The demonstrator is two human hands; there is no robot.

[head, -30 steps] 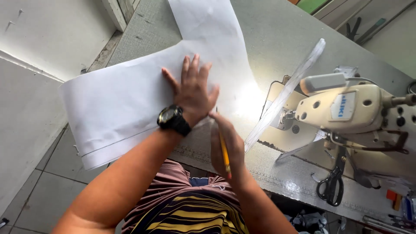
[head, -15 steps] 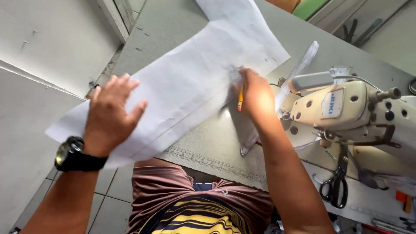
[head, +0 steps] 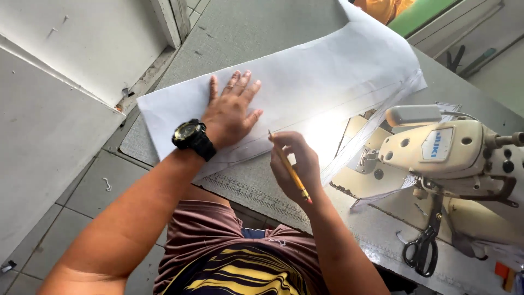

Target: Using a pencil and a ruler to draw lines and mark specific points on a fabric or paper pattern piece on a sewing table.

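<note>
Head view: a large sheet of white paper [head: 305, 82] lies across the grey table [head: 245, 27], running from the near left edge up toward the far right; the left hand [head: 232, 112] lies flat on it, palm down and fingers spread, pressing the sheet against the table, with a black wristwatch [head: 191, 136] on that wrist; just to the right and nearer, the right hand [head: 297, 164] rests at the near edge of the paper, its fingers curled around a yellow pencil [head: 290, 168] that slants down toward the person, the red-tipped end pointing near; a clear ruler [head: 357, 139] lies beside that hand, running toward the far right corner of the sheet; to the right stands a cream-white sewing machine [head: 453, 153]; black-handled scissors [head: 423, 248] lie on the table near its base; a measuring scale [head: 256, 194] runs along the near table edge.
</note>
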